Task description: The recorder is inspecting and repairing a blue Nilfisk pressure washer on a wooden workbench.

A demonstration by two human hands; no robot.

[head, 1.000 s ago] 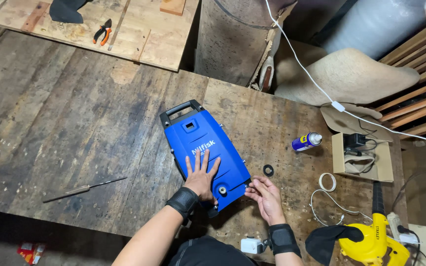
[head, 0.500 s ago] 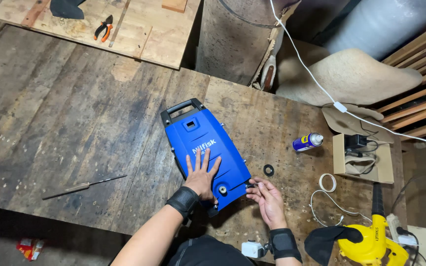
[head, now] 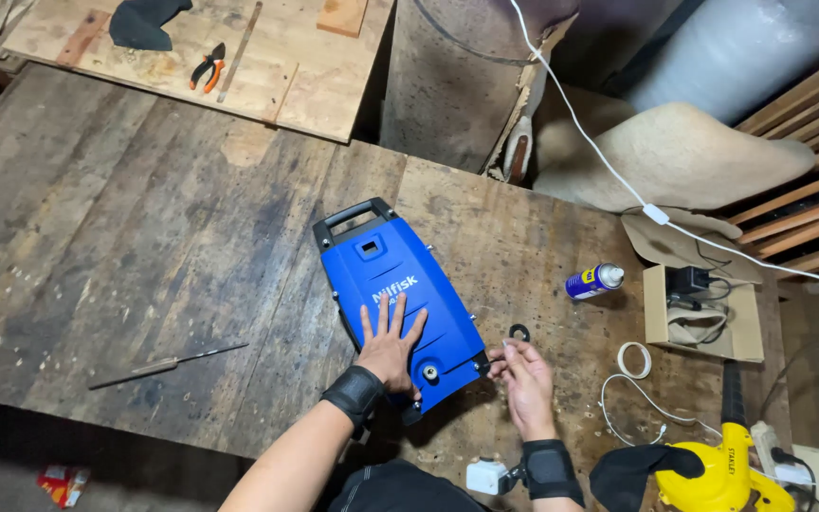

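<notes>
While the blue pressure washer (head: 400, 299) lies flat at the wooden workbench's (head: 144, 246) centre, the left hand (head: 389, 346) presses spread on it; the right hand (head: 523, 379), at four o'clock, pinches its corner fitting, black ring (head: 519, 332) beside.

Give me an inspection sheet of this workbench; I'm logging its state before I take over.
Surface: worn wooden bench, stained, sawdust-specked.
Job's things: blue machine housing lying flat, black handle away from the person.
Clutter: spray can, black ring, thin metal tool, pliers, cardboard box, yellow power tool.
Hands: left hand flat on housing; right hand at its lower corner, fingers pinched together.
Cables: white cord overhead; white coil.
Surroundings: wooden slats, tan sheet.
</notes>
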